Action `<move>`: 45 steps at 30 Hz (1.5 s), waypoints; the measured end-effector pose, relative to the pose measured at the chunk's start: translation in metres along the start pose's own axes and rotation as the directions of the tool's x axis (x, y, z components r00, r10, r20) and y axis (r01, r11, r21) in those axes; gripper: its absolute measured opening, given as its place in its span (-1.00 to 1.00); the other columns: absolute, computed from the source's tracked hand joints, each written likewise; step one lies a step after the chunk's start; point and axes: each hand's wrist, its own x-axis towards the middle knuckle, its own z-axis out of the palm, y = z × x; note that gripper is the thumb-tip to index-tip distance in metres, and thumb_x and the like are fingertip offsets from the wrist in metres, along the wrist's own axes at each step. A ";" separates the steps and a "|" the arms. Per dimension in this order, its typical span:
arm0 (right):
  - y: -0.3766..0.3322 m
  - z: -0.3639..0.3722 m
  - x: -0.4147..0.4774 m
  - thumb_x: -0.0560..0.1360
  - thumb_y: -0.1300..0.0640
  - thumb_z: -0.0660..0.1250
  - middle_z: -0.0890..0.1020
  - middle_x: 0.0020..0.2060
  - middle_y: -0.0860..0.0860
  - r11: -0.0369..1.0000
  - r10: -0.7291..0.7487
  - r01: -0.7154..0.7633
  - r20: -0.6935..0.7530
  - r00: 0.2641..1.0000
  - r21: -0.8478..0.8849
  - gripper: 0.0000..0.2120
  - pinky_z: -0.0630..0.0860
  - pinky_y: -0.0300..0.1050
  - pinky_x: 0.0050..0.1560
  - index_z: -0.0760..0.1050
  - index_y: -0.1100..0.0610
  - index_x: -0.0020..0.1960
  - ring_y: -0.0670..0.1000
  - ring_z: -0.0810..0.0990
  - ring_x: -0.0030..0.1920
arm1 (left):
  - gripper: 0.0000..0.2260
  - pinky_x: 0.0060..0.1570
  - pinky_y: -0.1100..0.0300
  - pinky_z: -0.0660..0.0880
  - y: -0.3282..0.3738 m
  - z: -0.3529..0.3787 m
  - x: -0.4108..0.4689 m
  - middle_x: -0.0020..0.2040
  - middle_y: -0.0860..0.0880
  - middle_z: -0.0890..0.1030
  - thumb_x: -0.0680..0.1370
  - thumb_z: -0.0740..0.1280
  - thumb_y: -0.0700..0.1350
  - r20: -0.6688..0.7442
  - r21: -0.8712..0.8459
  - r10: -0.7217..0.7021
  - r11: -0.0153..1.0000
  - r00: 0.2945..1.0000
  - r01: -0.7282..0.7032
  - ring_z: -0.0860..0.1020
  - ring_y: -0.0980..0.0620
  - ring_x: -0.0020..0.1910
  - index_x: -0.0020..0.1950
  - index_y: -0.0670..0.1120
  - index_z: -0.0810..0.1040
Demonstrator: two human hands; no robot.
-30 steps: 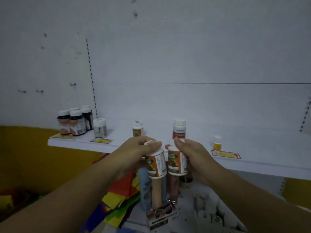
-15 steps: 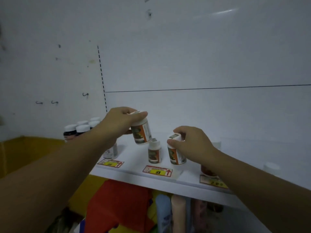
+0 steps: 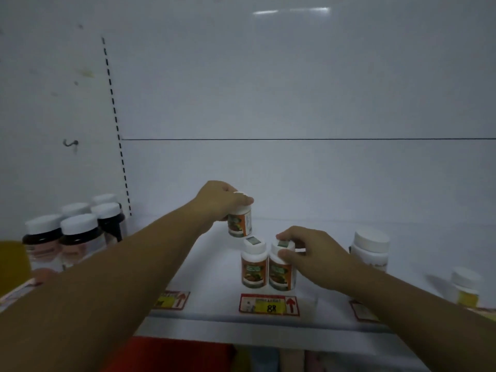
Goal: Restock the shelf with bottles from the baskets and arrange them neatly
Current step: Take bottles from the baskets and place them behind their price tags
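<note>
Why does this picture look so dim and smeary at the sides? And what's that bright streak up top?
Head view: dim, bluish light throughout; the streak is glare, likely a lamp reflected on the glossy back panel; the yellow-label bottle at far right and the dark bottles at left are blurred, while the 88 price tag mid-frame reads clearly.

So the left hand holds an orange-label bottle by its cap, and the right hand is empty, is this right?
Not quite. In the head view the right hand is not empty: it grips the cap of a standing bottle on the shelf, beside a matching bottle. The left hand does hold its orange-label bottle by the cap.
</note>
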 end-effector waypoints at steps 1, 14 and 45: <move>0.000 0.001 -0.002 0.50 0.02 0.31 0.55 0.19 -0.11 1.000 0.009 -0.009 -0.001 1.000 -0.009 -0.71 0.48 -0.21 0.09 0.44 -0.07 0.22 -0.12 0.51 0.08 | -0.71 -0.04 0.07 0.57 -0.001 0.005 0.005 0.02 -0.14 0.56 0.40 0.48 -0.07 0.052 0.009 0.002 1.000 0.999 -0.002 0.55 -0.12 0.02 0.01 -0.18 0.55; -0.015 0.008 -0.010 0.55 0.05 0.22 0.54 0.22 -0.04 0.988 0.104 -0.104 -0.004 0.995 -0.111 -0.69 0.51 -0.12 0.11 0.34 -0.05 0.28 -0.06 0.52 0.08 | -0.66 -0.12 0.08 0.59 -0.024 0.036 0.022 -0.03 -0.09 0.61 0.39 0.45 0.06 0.442 0.311 -0.127 0.950 0.888 -0.019 0.58 -0.03 -0.07 0.01 -0.14 0.55; 0.170 -0.225 -0.409 0.51 -0.24 0.13 0.37 0.38 0.06 0.703 0.368 -0.321 -0.062 0.928 -0.634 -0.42 0.33 0.02 0.31 0.24 0.05 0.42 0.08 0.34 0.34 | -0.46 0.30 0.22 0.16 0.086 0.370 -0.297 0.48 0.08 0.28 0.53 0.09 0.29 0.870 0.177 0.324 0.498 0.372 -0.849 0.28 0.07 0.41 0.47 0.13 0.20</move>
